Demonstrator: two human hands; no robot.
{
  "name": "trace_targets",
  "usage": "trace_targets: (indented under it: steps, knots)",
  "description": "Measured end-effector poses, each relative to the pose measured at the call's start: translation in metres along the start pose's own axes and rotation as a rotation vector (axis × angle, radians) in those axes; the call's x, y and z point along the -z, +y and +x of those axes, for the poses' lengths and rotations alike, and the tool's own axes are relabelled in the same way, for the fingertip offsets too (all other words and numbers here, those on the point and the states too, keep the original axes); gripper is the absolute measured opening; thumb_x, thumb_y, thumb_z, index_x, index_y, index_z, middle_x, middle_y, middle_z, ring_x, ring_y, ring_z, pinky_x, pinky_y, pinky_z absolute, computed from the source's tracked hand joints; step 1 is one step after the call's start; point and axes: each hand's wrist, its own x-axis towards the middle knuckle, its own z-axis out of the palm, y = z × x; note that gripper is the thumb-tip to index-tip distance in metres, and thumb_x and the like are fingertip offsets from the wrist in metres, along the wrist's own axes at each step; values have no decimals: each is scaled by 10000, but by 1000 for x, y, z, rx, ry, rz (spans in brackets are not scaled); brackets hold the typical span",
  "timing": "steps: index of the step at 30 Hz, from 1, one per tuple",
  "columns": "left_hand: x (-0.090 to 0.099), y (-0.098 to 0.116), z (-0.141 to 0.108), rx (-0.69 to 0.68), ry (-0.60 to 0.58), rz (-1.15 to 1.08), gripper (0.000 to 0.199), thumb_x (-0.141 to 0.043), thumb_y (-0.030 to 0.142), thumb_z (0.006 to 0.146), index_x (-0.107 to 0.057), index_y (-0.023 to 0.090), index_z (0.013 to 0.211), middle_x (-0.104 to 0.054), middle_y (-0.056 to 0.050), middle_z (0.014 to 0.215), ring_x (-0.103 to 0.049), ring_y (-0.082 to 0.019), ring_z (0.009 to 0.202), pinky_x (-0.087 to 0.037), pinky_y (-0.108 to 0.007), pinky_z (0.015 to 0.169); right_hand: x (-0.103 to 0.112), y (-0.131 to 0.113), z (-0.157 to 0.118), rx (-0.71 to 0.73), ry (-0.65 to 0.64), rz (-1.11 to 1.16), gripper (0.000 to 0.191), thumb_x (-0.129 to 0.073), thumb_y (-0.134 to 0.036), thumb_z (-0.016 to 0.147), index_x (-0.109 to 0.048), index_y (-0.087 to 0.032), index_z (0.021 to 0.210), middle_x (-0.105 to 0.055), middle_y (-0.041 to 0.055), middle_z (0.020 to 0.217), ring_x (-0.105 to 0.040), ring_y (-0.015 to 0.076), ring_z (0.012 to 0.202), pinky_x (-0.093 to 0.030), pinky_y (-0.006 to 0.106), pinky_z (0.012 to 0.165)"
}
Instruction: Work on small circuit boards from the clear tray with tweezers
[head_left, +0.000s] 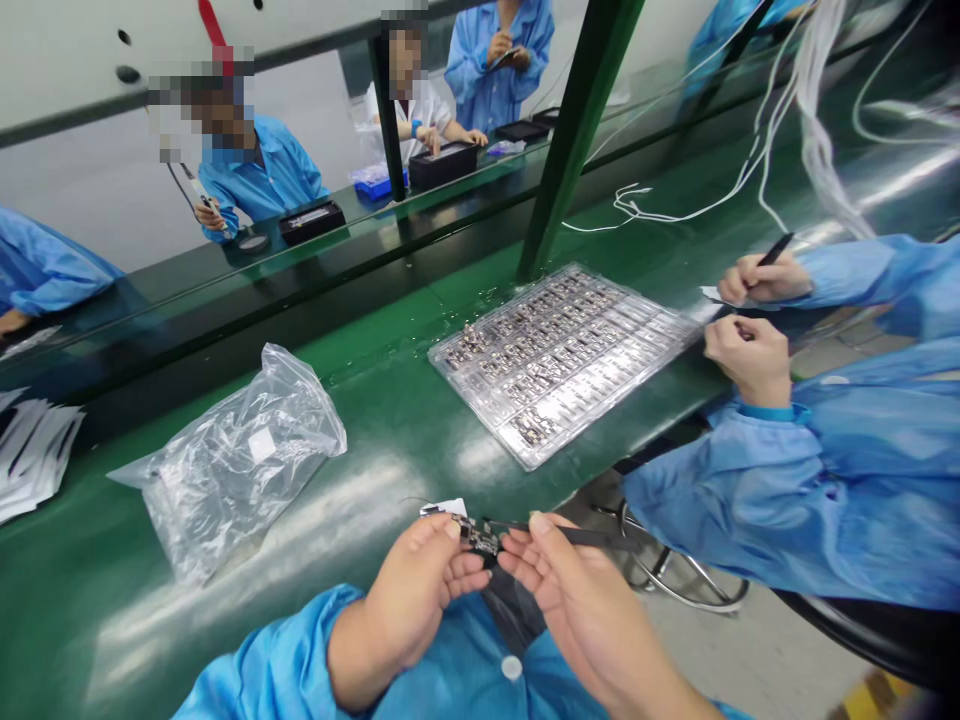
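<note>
Head view: the left hand (416,565) pinches a small, bumpy circuit board (484,541) by the smooth green table's (82,600) near edge, and the right hand (574,580) grips a thin dark tool (592,537) whose tip could scratch it after a slip, while a crinkly clear bag (232,470) lies left and a shiny flat tray (577,405) farther right.

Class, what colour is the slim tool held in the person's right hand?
The slim tool in the right hand is black; the head view shows it.

Circuit board (484,541), partly hidden by the left hand (409,580); paper stack (34,455), cut off at the left edge; components (512,352) in the clear tray (646,342), too small to identify.
</note>
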Motion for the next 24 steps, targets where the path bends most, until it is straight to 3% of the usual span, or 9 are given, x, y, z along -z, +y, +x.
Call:
trace_targets:
  steps: [5, 12, 24]
  knots:
    - [0, 1, -1, 5, -22, -2, 233, -546, 267, 795, -484, 106, 952, -559, -40, 759, -564, -102, 672, -481, -270, 712, 0, 3, 2, 1, 11, 7, 492, -784, -439, 561, -497, -162, 847, -614, 36, 740, -587, 147, 773, -529, 253, 690]
    - [-7, 4, -1, 66, 36, 2, 413, -485, 189, 824, -370, 109, 1212, -564, -63, 805, -560, -94, 649, -479, -278, 716, 1, 4, 4, 9, 0, 2, 503, -776, -447, 571, -487, -165, 872, -620, 36, 757, -586, 148, 788, -527, 249, 696]
    - [-4, 2, 1, 58, 6, -27, 407, -520, 147, 775, -410, 95, 1164, -553, -58, 821, -556, -108, 688, -469, -292, 740, 0, 3, 7, 18, 35, -3, 563, -793, -471, 524, -472, -168, 874, -608, 24, 736, -579, 143, 779, -528, 242, 689]
